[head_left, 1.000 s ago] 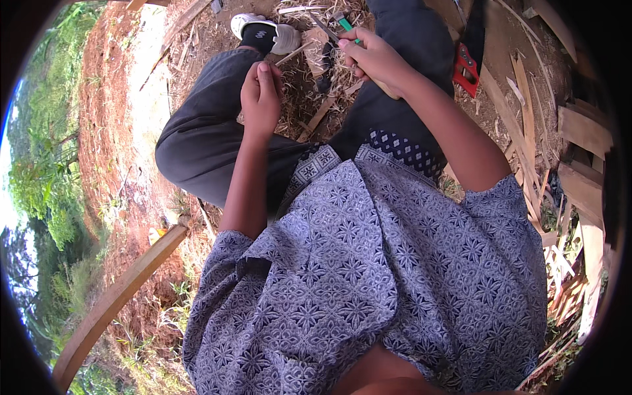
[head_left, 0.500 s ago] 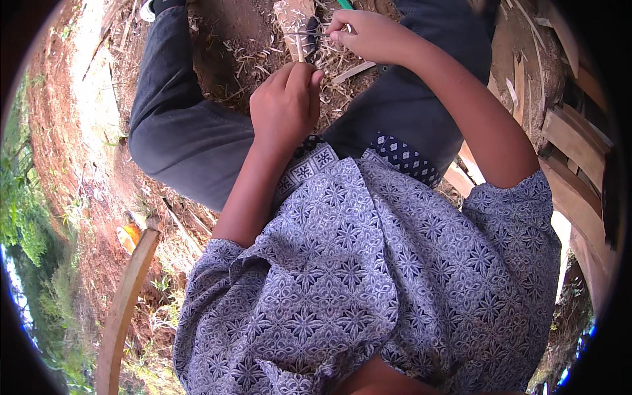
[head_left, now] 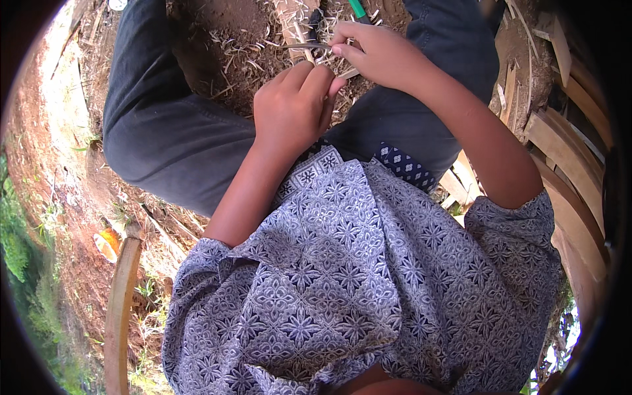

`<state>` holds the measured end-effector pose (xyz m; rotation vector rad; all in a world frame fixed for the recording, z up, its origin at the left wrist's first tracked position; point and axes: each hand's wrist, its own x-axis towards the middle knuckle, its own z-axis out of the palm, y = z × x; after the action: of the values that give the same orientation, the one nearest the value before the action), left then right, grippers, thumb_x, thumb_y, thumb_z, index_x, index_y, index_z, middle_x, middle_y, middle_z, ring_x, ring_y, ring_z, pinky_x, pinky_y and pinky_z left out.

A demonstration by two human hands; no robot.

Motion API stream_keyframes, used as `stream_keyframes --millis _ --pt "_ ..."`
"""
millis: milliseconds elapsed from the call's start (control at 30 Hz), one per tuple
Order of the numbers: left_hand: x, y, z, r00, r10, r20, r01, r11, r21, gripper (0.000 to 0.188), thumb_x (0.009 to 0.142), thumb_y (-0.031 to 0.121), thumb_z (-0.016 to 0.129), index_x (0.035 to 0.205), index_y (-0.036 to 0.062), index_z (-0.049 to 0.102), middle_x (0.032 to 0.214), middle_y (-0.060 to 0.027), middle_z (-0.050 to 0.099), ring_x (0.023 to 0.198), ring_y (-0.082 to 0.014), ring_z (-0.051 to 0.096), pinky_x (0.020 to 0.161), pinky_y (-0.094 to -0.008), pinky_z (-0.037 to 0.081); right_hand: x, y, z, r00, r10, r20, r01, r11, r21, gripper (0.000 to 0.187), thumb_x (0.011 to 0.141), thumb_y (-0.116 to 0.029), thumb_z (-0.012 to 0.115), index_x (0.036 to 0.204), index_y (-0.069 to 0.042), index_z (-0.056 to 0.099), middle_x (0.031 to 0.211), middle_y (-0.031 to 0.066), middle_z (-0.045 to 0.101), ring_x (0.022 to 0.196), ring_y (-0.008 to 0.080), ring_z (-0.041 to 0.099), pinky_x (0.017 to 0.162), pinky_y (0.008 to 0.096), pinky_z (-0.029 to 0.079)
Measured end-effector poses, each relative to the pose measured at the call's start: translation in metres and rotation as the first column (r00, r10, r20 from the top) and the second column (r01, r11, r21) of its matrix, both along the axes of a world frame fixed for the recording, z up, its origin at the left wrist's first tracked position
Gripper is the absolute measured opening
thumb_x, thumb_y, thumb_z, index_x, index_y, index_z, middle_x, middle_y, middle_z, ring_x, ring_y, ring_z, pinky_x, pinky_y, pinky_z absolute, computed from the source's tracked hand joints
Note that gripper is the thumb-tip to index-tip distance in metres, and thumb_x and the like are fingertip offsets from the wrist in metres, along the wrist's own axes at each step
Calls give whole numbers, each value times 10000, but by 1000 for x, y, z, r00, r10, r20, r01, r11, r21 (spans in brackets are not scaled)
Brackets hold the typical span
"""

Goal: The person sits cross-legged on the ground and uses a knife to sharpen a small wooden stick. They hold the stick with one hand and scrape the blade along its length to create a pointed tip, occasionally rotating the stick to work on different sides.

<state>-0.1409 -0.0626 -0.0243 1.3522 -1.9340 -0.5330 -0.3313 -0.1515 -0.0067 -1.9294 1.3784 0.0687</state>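
My left hand [head_left: 293, 102] is closed around a thin pale wooden stick [head_left: 308, 55], whose end sticks out beyond the knuckles. A knife [head_left: 301, 46] with a narrow dark blade is pinched in my right hand [head_left: 375, 54]. Its blade points left and lies across or just above the stick; I cannot tell whether they touch. My right fingers hide the handle. Beyond both hands a flat wooden board [head_left: 287, 18] lies on the ground, strewn with pale shavings.
A green rod-like thing [head_left: 357, 8] and a small dark object [head_left: 315, 18] lie past my hands. My dark-trousered legs [head_left: 174, 135] flank the work. Curved wooden pieces [head_left: 569, 148] are piled at right; a wooden beam [head_left: 122, 309] and an orange object [head_left: 106, 244] are at left.
My right hand with the knife has come slightly nearer and to the right. My left hand has turned a little, and less of the stick shows beyond it. The view has shifted slightly.
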Motion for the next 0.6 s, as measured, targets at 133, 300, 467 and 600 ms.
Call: stream_keyframes --millis 133,300,467,600 --pt "-1 0 -1 999 38 -29 -38 999 14 135 950 171 678 867 90 609 756 -92 581 668 -323 626 589 -426 490 5 1 -10 1000 6 -27 -8 998 -58 207 1001 -287 628 1091 -102 653 768 134 643 721 299 641 673 427 484" --pt "3 -4 0 997 62 -36 -61 997 54 156 960 181 669 858 87 599 754 -98 578 664 -326 624 581 -429 487 17 -5 -3 989 6 -147 -11 999 -31 208 1011 -314 597 1105 -136 648 873 143 695 826 347 683 713 460 515" --pt "-7 -3 3 998 22 -67 -18 998 61 171 973 188 656 860 80 589 747 -101 567 644 -334 609 568 -440 476 13 -18 -38 951 -85 -299 82 996 -20 239 1015 -364 574 1134 -169 641 936 131 720 903 375 696 749 495 523" --pt "-5 -7 -3 991 47 -122 -39 997 71 161 987 174 626 865 76 588 747 -113 576 641 -350 607 577 -446 473 -7 -24 -59 981 -107 -160 106 994 -15 248 1006 -342 612 1104 -116 648 840 142 677 799 327 673 720 449 513"
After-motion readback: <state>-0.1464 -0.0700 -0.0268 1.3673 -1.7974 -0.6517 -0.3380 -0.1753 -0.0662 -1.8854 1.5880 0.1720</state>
